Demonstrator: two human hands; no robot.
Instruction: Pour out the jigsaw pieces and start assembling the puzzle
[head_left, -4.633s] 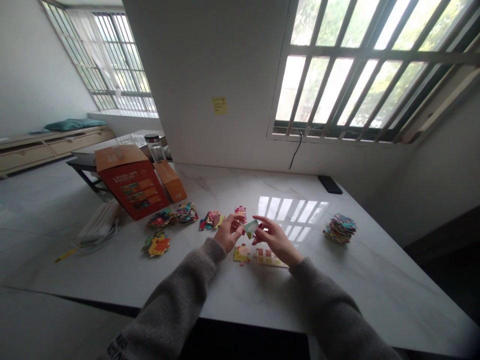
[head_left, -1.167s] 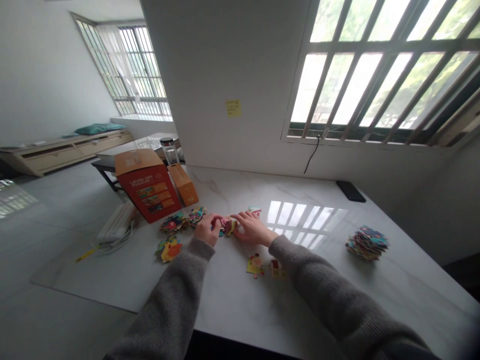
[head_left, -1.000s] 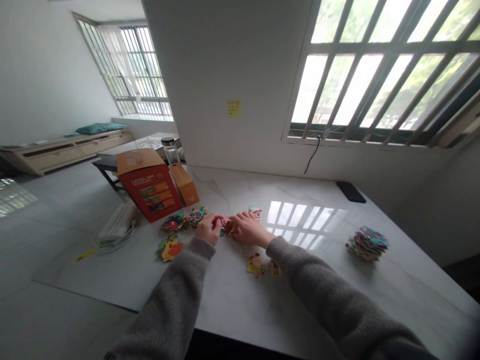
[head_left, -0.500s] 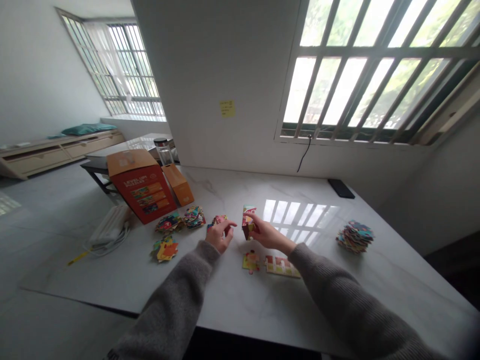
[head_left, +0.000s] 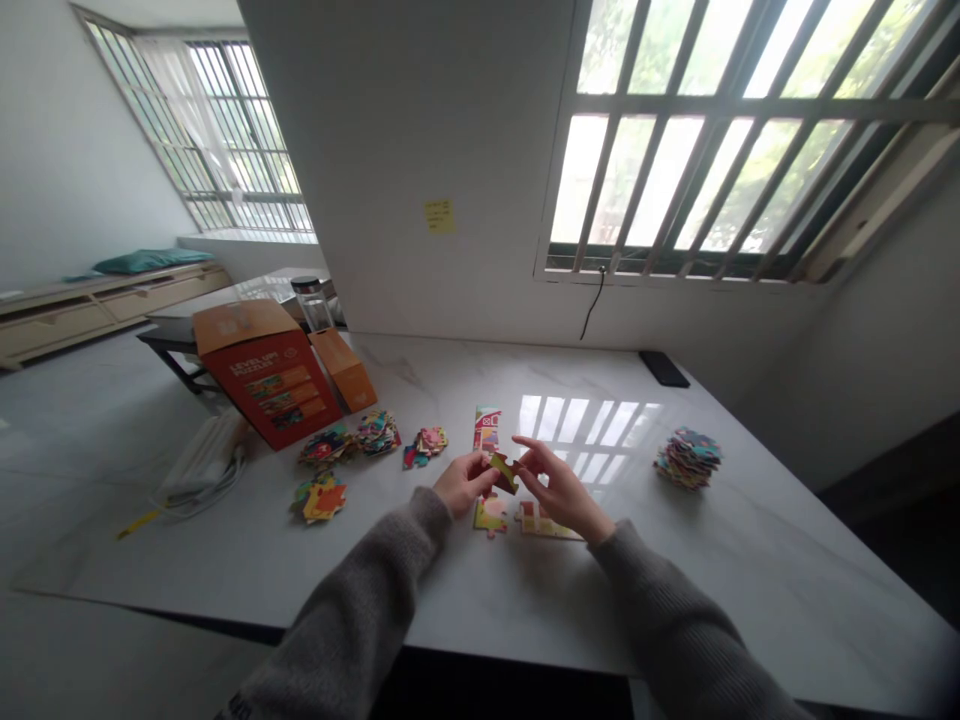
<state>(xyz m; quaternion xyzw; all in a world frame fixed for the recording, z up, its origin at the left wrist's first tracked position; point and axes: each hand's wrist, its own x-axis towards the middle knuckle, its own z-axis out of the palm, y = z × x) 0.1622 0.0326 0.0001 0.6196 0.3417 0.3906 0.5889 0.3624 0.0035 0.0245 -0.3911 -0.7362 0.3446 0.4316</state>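
Note:
Both hands meet at a green and dark red puzzle piece [head_left: 504, 473], tilted above the table. My left hand [head_left: 466, 484] pinches its left side, and my right hand [head_left: 553, 488] grips its right edge between thumb and fingers, with the index finger raised. Just below lies a yellow-green and pink puzzle piece [head_left: 490, 515]. To its right a joined strip of puzzle pieces [head_left: 541, 522] is partly covered by my right hand. Behind the hands is a red and white puzzle section [head_left: 487, 424]. A small pile of pink and blue pieces [head_left: 427, 446] sits left of it.
More puzzle piles [head_left: 377, 432] lie at left, near the red puzzle box [head_left: 274, 385] and an orange box [head_left: 346, 370]. A white power strip [head_left: 202, 460] with cable is beside them. At right stand a stack of pieces [head_left: 688, 460] and a black phone [head_left: 664, 368].
My left hand has moved right, from the small pile to the puzzle piece. My right hand has shifted slightly down and right with the piece. The view has turned a little.

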